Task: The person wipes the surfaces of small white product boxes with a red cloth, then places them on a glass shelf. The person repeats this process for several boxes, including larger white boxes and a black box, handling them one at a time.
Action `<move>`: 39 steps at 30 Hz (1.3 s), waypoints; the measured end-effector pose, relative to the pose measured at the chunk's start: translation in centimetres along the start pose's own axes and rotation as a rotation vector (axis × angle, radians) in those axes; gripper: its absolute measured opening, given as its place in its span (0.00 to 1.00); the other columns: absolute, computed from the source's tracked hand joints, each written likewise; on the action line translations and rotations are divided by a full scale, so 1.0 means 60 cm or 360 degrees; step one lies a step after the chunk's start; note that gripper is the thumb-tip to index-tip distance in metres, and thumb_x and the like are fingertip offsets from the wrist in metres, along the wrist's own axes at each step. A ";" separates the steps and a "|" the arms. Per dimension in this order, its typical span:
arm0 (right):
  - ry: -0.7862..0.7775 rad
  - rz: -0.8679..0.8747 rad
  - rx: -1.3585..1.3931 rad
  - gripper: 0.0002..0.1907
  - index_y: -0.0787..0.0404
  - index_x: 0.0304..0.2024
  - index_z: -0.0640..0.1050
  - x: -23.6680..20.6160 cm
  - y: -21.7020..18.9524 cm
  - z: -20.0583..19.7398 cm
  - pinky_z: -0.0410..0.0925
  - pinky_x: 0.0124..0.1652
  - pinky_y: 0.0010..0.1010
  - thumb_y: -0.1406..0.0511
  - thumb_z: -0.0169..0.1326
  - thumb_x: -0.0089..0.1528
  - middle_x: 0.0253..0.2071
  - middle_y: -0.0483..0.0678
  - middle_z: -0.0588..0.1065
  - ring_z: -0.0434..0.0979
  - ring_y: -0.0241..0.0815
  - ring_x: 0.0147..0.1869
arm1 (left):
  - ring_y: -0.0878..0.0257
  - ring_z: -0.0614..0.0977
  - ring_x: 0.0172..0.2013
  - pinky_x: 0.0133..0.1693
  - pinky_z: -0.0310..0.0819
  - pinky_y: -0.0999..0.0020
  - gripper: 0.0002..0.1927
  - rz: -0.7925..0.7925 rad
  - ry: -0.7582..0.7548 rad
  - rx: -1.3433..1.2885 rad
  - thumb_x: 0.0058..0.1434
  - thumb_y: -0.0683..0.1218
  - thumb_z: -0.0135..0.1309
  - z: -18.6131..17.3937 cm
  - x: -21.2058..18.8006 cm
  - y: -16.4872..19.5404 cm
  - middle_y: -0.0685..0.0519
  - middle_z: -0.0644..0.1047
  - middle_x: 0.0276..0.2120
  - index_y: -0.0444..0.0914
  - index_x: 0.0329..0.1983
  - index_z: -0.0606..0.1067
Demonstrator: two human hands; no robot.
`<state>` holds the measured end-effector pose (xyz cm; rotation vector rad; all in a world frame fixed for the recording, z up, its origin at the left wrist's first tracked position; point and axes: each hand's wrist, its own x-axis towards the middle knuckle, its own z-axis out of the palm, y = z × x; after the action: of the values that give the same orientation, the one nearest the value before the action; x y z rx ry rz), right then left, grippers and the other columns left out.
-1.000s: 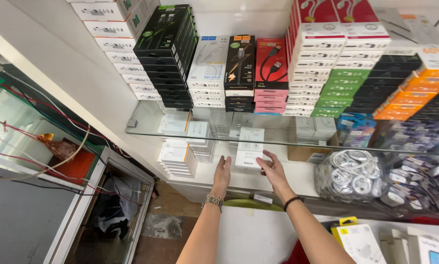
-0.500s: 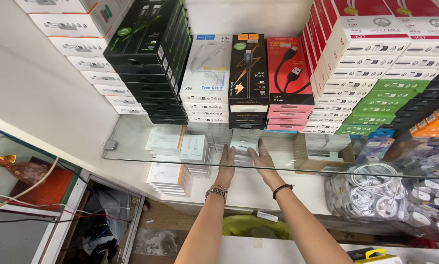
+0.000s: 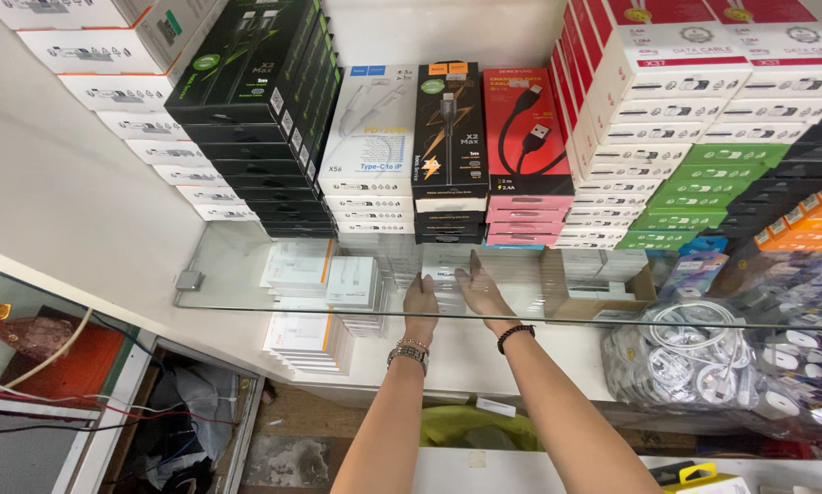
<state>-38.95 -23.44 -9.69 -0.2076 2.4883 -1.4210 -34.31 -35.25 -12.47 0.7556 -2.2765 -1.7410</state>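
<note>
Both my arms reach forward under a glass shelf [image 3: 274, 309]. My left hand [image 3: 420, 300], with a metal bracelet on its wrist, and my right hand [image 3: 480, 291], with a dark bead bracelet, press against the two sides of a small white box [image 3: 446, 269]. The box sits between my palms on the lower white shelf, seen through the glass. Beside my left hand stands another small white box [image 3: 350, 280] on a stack.
Stacks of boxed cables stand on the glass shelf: black [image 3: 255, 137], white [image 3: 370, 128], red [image 3: 524, 137], green [image 3: 703, 183], orange [image 3: 804, 220]. Flat white boxes [image 3: 306, 340] lie below left. An open cardboard box [image 3: 594, 297] and bags of coiled white cables [image 3: 703, 361] sit right.
My hands have carried the white box forward and deeper under the glass shelf. The view has moved closer to the shelves and turned slightly right.
</note>
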 end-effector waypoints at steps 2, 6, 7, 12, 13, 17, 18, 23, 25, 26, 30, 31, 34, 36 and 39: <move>-0.0041 -0.0066 0.0092 0.46 0.69 0.75 0.46 -0.010 0.002 -0.006 0.49 0.72 0.32 0.49 0.49 0.69 0.77 0.63 0.50 0.49 0.53 0.81 | 0.46 0.73 0.64 0.63 0.65 0.61 0.30 -0.0051 0.0018 -0.0047 0.73 0.56 0.40 0.002 -0.012 -0.001 0.38 0.73 0.64 0.33 0.70 0.65; 0.0101 0.0228 0.0502 0.46 0.62 0.76 0.48 -0.071 0.033 -0.024 0.51 0.70 0.33 0.47 0.48 0.65 0.77 0.58 0.51 0.50 0.50 0.80 | 0.51 0.67 0.67 0.64 0.60 0.61 0.33 -0.0260 0.0186 -0.0412 0.71 0.54 0.42 0.011 -0.074 -0.021 0.43 0.63 0.70 0.37 0.75 0.53; 0.0087 0.0282 0.0564 0.46 0.60 0.76 0.50 -0.097 0.042 -0.036 0.52 0.69 0.34 0.47 0.48 0.64 0.76 0.57 0.53 0.52 0.49 0.79 | 0.51 0.68 0.67 0.64 0.62 0.61 0.32 -0.0302 0.0238 -0.0441 0.71 0.54 0.43 0.017 -0.099 -0.028 0.43 0.64 0.69 0.37 0.75 0.54; 0.0116 0.0353 0.0695 0.45 0.62 0.75 0.52 -0.214 0.087 -0.121 0.57 0.67 0.35 0.48 0.51 0.64 0.74 0.57 0.61 0.60 0.49 0.77 | 0.53 0.76 0.55 0.56 0.70 0.60 0.28 -0.0402 0.0224 -0.0543 0.69 0.50 0.45 0.073 -0.258 -0.041 0.45 0.73 0.60 0.37 0.71 0.61; 0.0176 0.0312 0.0656 0.44 0.63 0.74 0.53 -0.239 0.098 -0.143 0.56 0.68 0.35 0.48 0.51 0.65 0.74 0.57 0.61 0.59 0.49 0.78 | 0.54 0.77 0.52 0.54 0.72 0.61 0.27 -0.0422 0.0137 -0.0614 0.69 0.49 0.45 0.089 -0.293 -0.039 0.46 0.74 0.58 0.38 0.70 0.62; 0.0575 0.0069 0.0172 0.38 0.63 0.70 0.63 -0.358 0.154 -0.248 0.59 0.66 0.37 0.48 0.49 0.65 0.70 0.59 0.66 0.64 0.52 0.75 | 0.60 0.76 0.40 0.44 0.74 0.65 0.23 -0.0410 -0.0226 -0.0853 0.69 0.46 0.47 0.161 -0.438 -0.019 0.42 0.77 0.46 0.36 0.67 0.68; 0.0680 0.0045 0.0047 0.37 0.65 0.70 0.64 -0.384 0.169 -0.275 0.59 0.66 0.39 0.48 0.48 0.66 0.69 0.61 0.67 0.65 0.55 0.73 | 0.62 0.77 0.41 0.45 0.75 0.66 0.23 -0.0433 -0.0267 -0.0913 0.68 0.46 0.48 0.179 -0.471 -0.012 0.46 0.77 0.47 0.36 0.65 0.68; 0.0799 0.0367 -0.0140 0.35 0.68 0.67 0.66 -0.522 0.262 -0.373 0.63 0.62 0.44 0.48 0.43 0.68 0.62 0.66 0.72 0.71 0.63 0.67 | 0.62 0.78 0.41 0.41 0.75 0.64 0.25 -0.0676 -0.0421 -0.0770 0.64 0.47 0.52 0.260 -0.623 0.010 0.52 0.77 0.46 0.40 0.64 0.64; 0.0646 0.0575 -0.0363 0.36 0.71 0.66 0.67 -0.564 0.292 -0.381 0.63 0.62 0.46 0.47 0.44 0.70 0.58 0.71 0.72 0.71 0.68 0.64 | 0.60 0.80 0.42 0.40 0.77 0.62 0.24 -0.0732 -0.0564 -0.0468 0.65 0.50 0.55 0.281 -0.658 0.013 0.49 0.78 0.45 0.35 0.61 0.67; 0.0566 0.0667 -0.0470 0.37 0.72 0.66 0.67 -0.576 0.300 -0.387 0.63 0.62 0.47 0.47 0.44 0.70 0.57 0.74 0.73 0.71 0.70 0.63 | 0.59 0.81 0.43 0.39 0.77 0.62 0.25 -0.0747 -0.0624 -0.0319 0.65 0.52 0.57 0.288 -0.669 0.013 0.48 0.78 0.45 0.33 0.59 0.69; 0.0346 0.0832 -0.0283 0.33 0.72 0.56 0.76 -0.618 0.302 -0.388 0.66 0.60 0.45 0.50 0.49 0.64 0.54 0.69 0.76 0.76 0.64 0.61 | 0.57 0.84 0.44 0.44 0.78 0.64 0.28 -0.0591 -0.0536 -0.0193 0.57 0.50 0.68 0.300 -0.684 0.009 0.45 0.81 0.47 0.27 0.53 0.74; 0.0330 0.0800 -0.0246 0.31 0.72 0.55 0.76 -0.621 0.298 -0.386 0.68 0.58 0.45 0.51 0.50 0.62 0.53 0.67 0.77 0.77 0.63 0.59 | 0.56 0.84 0.44 0.44 0.79 0.61 0.29 -0.0725 -0.0593 -0.0315 0.58 0.49 0.69 0.299 -0.683 0.007 0.45 0.80 0.48 0.27 0.55 0.73; 0.0233 0.0663 -0.0351 0.32 0.70 0.59 0.73 -0.632 0.278 -0.383 0.69 0.57 0.43 0.53 0.52 0.60 0.54 0.64 0.77 0.78 0.60 0.59 | 0.54 0.83 0.47 0.47 0.79 0.59 0.30 -0.0698 -0.0816 -0.0887 0.57 0.44 0.64 0.285 -0.677 0.008 0.43 0.80 0.51 0.27 0.60 0.71; 0.0245 0.0514 -0.0284 0.35 0.67 0.64 0.68 -0.631 0.255 -0.376 0.70 0.56 0.41 0.54 0.52 0.60 0.59 0.62 0.73 0.76 0.58 0.61 | 0.54 0.80 0.53 0.52 0.76 0.60 0.32 -0.0540 -0.0825 -0.1076 0.58 0.41 0.61 0.267 -0.668 0.009 0.43 0.76 0.56 0.30 0.65 0.66; 0.0357 0.0177 0.0021 0.40 0.64 0.70 0.60 -0.640 0.230 -0.364 0.70 0.56 0.39 0.58 0.55 0.59 0.66 0.58 0.64 0.69 0.56 0.66 | 0.56 0.73 0.63 0.60 0.70 0.62 0.39 -0.0276 -0.0746 -0.0990 0.59 0.38 0.61 0.211 -0.651 0.024 0.45 0.69 0.64 0.34 0.71 0.57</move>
<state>-8.73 11.28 -4.87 0.0973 2.6185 -1.4867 -6.80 -4.99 -8.63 0.4527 -1.7265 -2.7426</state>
